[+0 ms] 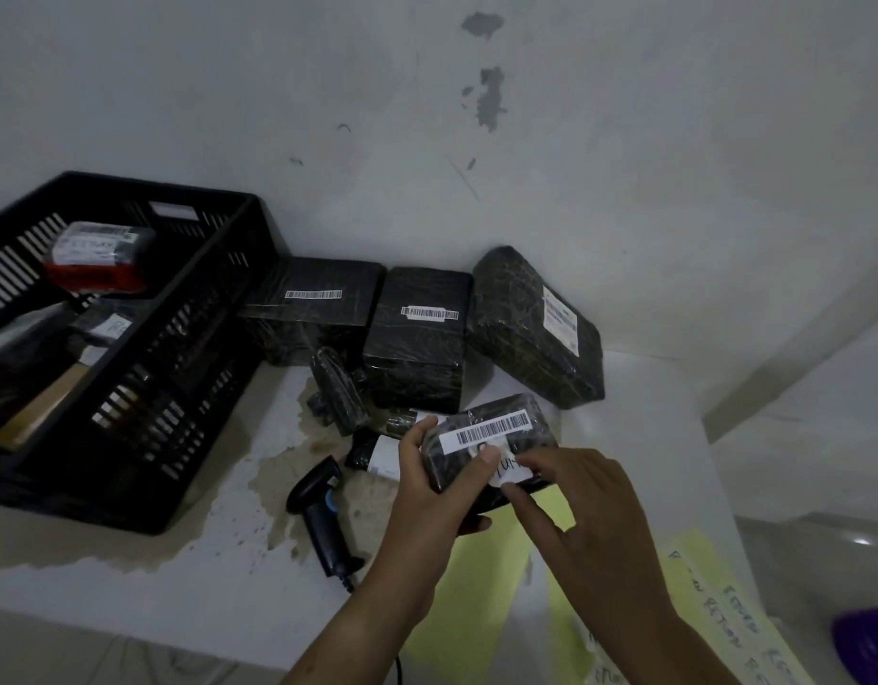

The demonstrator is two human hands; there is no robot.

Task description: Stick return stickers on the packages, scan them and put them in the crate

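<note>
My left hand (429,479) grips a small black wrapped package (488,437) with a barcode label, held above the table. My left thumb lies on a white handwritten sticker (508,469) on the package. My right hand (570,501) presses that sticker with its fingertips. The black crate (179,338) stands at the left with several packages inside. A black barcode scanner (323,516) lies on the table left of my hands. Yellow sticker sheets (723,615) lie under and right of my hands.
Three larger black wrapped packages (417,338) with barcode labels stand against the wall behind my hands. Smaller black parcels (338,388) lie in front of them. The white table (130,585) has a stained patch. A purple object (867,645) is at the lower right.
</note>
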